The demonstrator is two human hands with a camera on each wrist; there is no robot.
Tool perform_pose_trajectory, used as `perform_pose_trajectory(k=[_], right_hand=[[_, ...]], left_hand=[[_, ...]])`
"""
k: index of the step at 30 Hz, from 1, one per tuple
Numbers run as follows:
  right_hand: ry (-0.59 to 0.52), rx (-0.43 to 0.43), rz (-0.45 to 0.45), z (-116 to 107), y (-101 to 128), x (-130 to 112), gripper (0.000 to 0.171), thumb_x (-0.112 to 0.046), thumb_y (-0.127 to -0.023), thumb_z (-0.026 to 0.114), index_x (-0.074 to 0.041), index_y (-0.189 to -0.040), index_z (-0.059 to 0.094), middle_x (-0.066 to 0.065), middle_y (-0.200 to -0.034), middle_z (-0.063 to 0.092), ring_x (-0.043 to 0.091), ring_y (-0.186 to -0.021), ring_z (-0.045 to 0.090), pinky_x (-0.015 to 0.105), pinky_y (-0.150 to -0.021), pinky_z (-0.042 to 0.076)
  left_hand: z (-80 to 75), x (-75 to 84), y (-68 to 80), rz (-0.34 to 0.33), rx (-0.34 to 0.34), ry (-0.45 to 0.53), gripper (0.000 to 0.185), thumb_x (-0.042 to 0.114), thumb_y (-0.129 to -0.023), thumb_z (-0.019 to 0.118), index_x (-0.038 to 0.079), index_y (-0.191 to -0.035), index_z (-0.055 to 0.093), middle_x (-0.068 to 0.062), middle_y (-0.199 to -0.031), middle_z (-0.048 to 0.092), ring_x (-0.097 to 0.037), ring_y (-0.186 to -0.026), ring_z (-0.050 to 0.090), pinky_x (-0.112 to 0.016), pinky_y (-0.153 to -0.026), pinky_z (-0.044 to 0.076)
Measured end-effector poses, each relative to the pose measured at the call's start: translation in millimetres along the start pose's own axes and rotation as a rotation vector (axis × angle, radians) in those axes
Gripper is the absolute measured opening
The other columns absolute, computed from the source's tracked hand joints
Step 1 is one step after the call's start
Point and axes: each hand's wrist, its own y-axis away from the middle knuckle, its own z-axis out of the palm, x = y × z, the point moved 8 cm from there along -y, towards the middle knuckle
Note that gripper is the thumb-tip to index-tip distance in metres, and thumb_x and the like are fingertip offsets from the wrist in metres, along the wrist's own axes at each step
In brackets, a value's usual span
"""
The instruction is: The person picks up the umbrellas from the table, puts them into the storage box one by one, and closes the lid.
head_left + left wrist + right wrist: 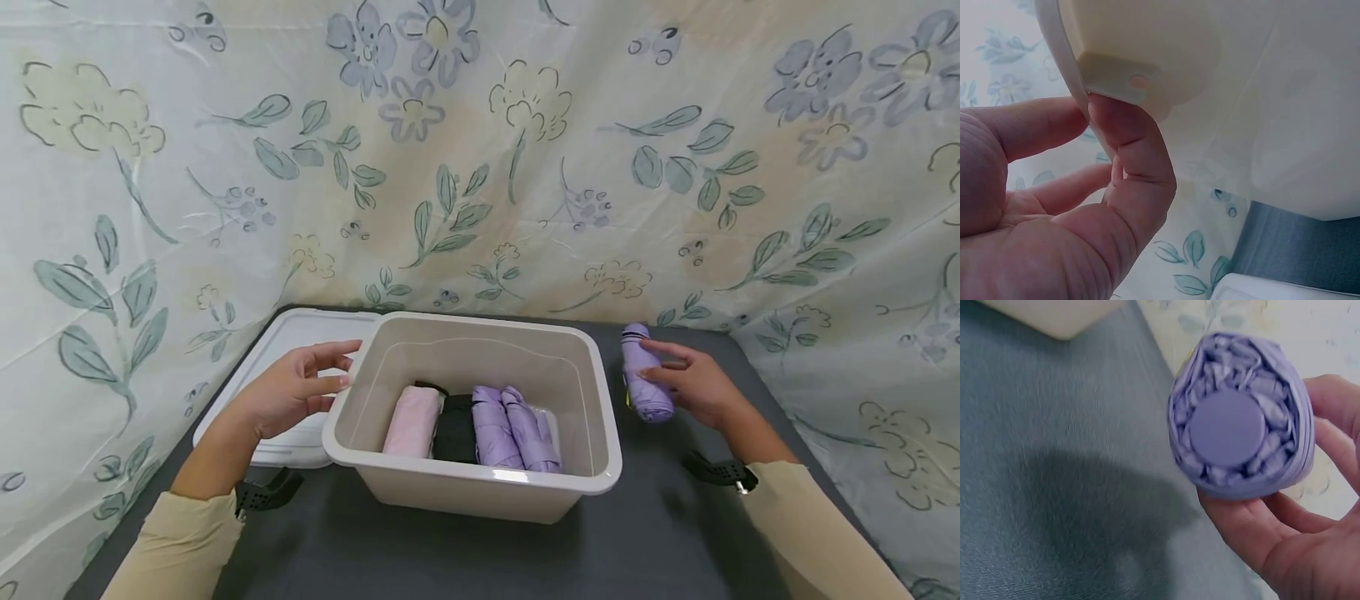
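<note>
A beige plastic bin (465,496) stands open in the middle of the head view. My left hand (296,387) is at its left rim; in the left wrist view the fingers (1141,169) curl and pinch the edge. On the right, my right hand (701,387) grips a folded purple umbrella (643,375) between thumb and fingers, beside the bin. The right wrist view looks at the umbrella's round end cap (1227,430). Inside the bin lie a pink roll (412,421), a black bundle (455,429) and two purple folded umbrellas (497,429), side by side.
A whitish lid (292,450) lies flat to the left, partly behind the bin and left hand. The dark grey table (420,558) ends at a floral curtain (480,167) at the back and sides. Black straps (270,493) circle both wrists.
</note>
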Motion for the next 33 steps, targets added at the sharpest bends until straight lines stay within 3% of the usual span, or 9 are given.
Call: perform_pose_trajectory(k=[4,9,12,16,27,33], right_hand=[[-0.089,-0.053,-0.036,6.1,13.8,-17.5,0.072,-0.022,-0.095,0.075,-0.02,-0.158,0.041,0.027,-0.148,0.045,0.021,-0.105,0.066,0.043,-0.084,0.061],[-0.161,-0.084,-0.087,10.6,32.2,-42.2,0.064,-0.017,-0.096,0.073,-0.024,-0.155,0.048,-0.001,-0.126,0.06,0.017,-0.104,0.066,0.04,-0.084,0.061],[-0.22,-0.104,-0.116,12.9,42.6,-55.6,0.059,-0.012,-0.097,0.071,-0.026,-0.151,0.052,-0.008,-0.119,0.064,0.015,-0.103,0.067,0.037,-0.082,0.061],[-0.27,-0.134,-0.136,17.5,53.9,-71.5,0.058,-0.006,-0.098,0.067,-0.024,-0.151,0.053,-0.008,-0.12,0.067,0.015,-0.103,0.068,0.037,-0.081,0.061],[-0.174,-0.171,-0.127,36.0,78.9,-113.8,0.061,-0.013,-0.1,0.067,-0.024,-0.156,0.046,-0.003,-0.134,0.055,0.02,-0.113,0.062,0.041,-0.086,0.061],[-0.093,-0.152,-0.075,54.4,82.1,-128.3,0.066,-0.02,-0.096,0.073,-0.021,-0.156,0.045,0.011,-0.145,0.048,0.026,-0.118,0.057,0.041,-0.087,0.061]], left_hand=[[-0.9,0.6,0.3,-0.003,0.006,-0.009,0.069,0.012,-0.101,0.064,-0.003,-0.158,0.029,-0.007,-0.123,0.056,-0.014,-0.107,0.065,-0.034,-0.087,0.061],[-1.3,2.9,0.4,-0.001,0.003,-0.008,0.068,0.011,-0.101,0.063,-0.003,-0.158,0.029,-0.007,-0.123,0.055,-0.014,-0.108,0.065,-0.034,-0.087,0.061],[-1.5,3.2,-0.3,-0.002,0.003,-0.003,0.068,0.011,-0.101,0.064,-0.003,-0.158,0.029,-0.007,-0.122,0.055,-0.014,-0.107,0.064,-0.033,-0.087,0.061],[-2.7,1.4,-1.8,-0.016,0.011,-0.009,0.068,0.011,-0.101,0.064,-0.002,-0.158,0.03,-0.006,-0.122,0.056,-0.014,-0.108,0.064,-0.034,-0.087,0.061],[-3.0,0.0,-2.3,-0.013,0.007,-0.008,0.068,0.011,-0.101,0.064,-0.003,-0.158,0.03,-0.005,-0.122,0.057,-0.013,-0.109,0.066,-0.035,-0.088,0.061],[-3.1,0.5,-2.8,-0.013,0.009,-0.02,0.069,0.012,-0.101,0.064,-0.002,-0.159,0.029,-0.004,-0.121,0.058,-0.013,-0.109,0.066,-0.034,-0.088,0.061]])
